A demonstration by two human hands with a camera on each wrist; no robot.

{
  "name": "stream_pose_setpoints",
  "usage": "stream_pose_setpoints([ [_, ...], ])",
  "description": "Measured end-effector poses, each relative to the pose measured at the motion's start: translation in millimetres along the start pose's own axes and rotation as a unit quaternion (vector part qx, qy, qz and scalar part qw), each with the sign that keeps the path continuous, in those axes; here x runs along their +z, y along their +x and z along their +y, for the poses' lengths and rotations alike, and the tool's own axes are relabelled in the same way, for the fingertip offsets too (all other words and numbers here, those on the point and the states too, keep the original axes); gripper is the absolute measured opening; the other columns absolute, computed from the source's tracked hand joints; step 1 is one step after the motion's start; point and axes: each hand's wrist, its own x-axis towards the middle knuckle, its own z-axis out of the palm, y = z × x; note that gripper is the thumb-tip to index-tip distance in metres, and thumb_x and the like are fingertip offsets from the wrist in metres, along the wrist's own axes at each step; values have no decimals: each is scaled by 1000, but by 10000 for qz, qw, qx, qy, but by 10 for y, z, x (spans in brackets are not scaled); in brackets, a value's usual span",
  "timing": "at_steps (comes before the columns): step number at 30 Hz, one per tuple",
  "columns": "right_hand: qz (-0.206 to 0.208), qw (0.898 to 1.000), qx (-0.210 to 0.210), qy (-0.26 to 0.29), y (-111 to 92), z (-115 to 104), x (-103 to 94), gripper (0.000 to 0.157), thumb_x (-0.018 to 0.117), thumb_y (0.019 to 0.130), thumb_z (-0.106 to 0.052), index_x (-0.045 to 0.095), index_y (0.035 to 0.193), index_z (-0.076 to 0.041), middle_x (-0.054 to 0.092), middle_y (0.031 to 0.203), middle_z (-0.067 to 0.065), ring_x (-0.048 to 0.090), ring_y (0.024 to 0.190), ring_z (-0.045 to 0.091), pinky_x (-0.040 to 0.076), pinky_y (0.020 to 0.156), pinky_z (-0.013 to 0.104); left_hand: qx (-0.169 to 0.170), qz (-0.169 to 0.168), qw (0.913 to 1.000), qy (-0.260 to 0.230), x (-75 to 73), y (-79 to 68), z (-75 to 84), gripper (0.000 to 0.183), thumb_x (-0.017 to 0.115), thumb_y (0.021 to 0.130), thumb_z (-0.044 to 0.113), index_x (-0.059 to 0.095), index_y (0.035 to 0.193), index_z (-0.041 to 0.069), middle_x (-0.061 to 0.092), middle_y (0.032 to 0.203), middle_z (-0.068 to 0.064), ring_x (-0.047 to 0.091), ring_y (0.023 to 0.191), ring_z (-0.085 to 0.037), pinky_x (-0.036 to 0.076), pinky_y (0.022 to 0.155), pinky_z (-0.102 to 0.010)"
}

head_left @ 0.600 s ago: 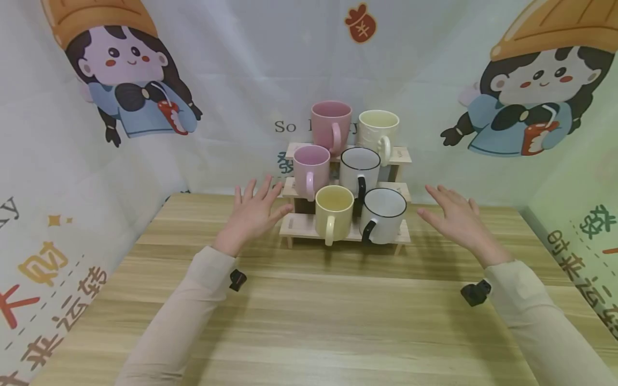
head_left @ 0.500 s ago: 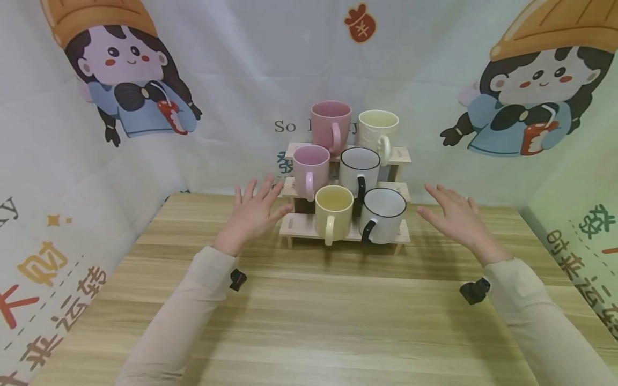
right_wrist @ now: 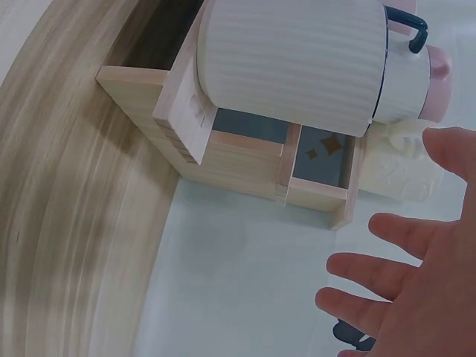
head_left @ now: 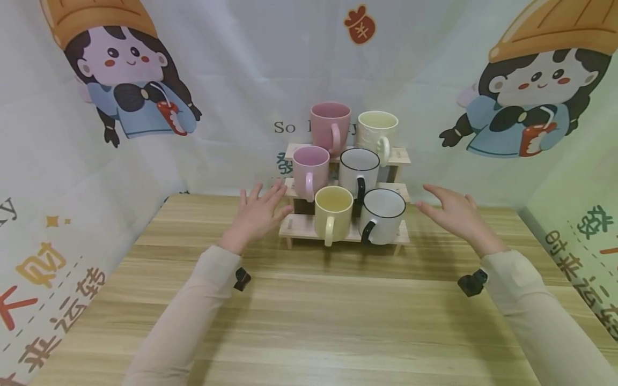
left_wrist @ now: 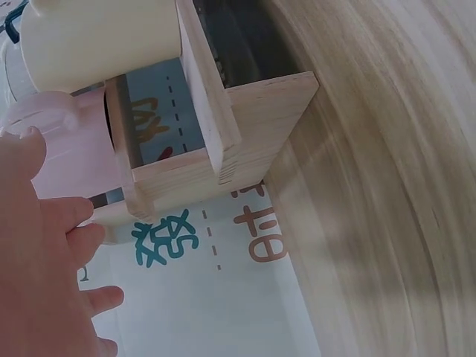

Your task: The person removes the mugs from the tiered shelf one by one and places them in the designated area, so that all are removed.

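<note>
A three-step wooden rack [head_left: 300, 228] holds several upright mugs, two per step. On top stand a dark pink mug [head_left: 330, 126] and a cream mug [head_left: 374, 131]. The middle step has a light pink mug [head_left: 305, 176] and a white mug with black rim and handle [head_left: 356, 170]. Below are a yellow mug [head_left: 333, 215] and another black-rimmed white mug [head_left: 386, 221]. My left hand [head_left: 257, 215], fingers spread and holding nothing, is beside the rack's left side, nearest the light pink mug. To the right of the rack, my right hand [head_left: 453, 214] is extended with nothing in it.
The rack stands toward the back of a wooden table [head_left: 328, 321]. Behind and at both sides hangs a printed white cloth [head_left: 241, 80] with cartoon figures and lettering. Black wrist cameras [head_left: 472, 282] sit under both sleeve cuffs.
My left hand has shifted slightly right toward the rack, and my right hand slightly left. The mugs and rack stay in place.
</note>
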Motion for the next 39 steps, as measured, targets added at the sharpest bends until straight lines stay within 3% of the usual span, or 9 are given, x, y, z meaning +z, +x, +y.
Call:
stream_pose_setpoints([
  [6,-42,10000,72,7,67,-6,-16,69,39,98,-49,31,146,1,32,149,28,27,136,48,6,107,73,-16,-53,10000,-32,72,70,-30,66,29,99,55,17,154,20,4,162,3,1,145,-43,-12,112,-64],
  [15,-28,10000,-16,18,147,-64,-80,65,38,99,-43,34,144,3,37,146,29,31,134,47,17,107,68,-31,-71,10000,-35,127,140,-62,65,31,100,53,17,154,20,8,162,2,1,145,-42,-12,112,-64],
  [22,-52,10000,-32,76,178,-84,-120,67,35,100,-48,35,144,3,42,141,31,39,127,49,26,104,66,-108,-135,9998,-76,177,156,-67,66,30,99,55,20,153,19,14,161,0,1,146,-42,-12,112,-64],
  [33,51,9977,245,636,290,-221,-184,66,36,98,-50,40,141,1,46,138,30,45,124,45,42,98,59,-175,-130,9998,-7,136,157,-6,71,35,97,58,24,152,16,16,161,-2,1,146,-41,-9,113,-63],
  [39,244,9957,519,731,357,-280,-233,59,41,98,-43,45,135,3,52,130,30,52,115,43,47,89,55,-135,-176,9997,-135,178,174,-32,70,36,97,57,21,153,17,12,161,-1,22,142,-40,3,113,-66],
])
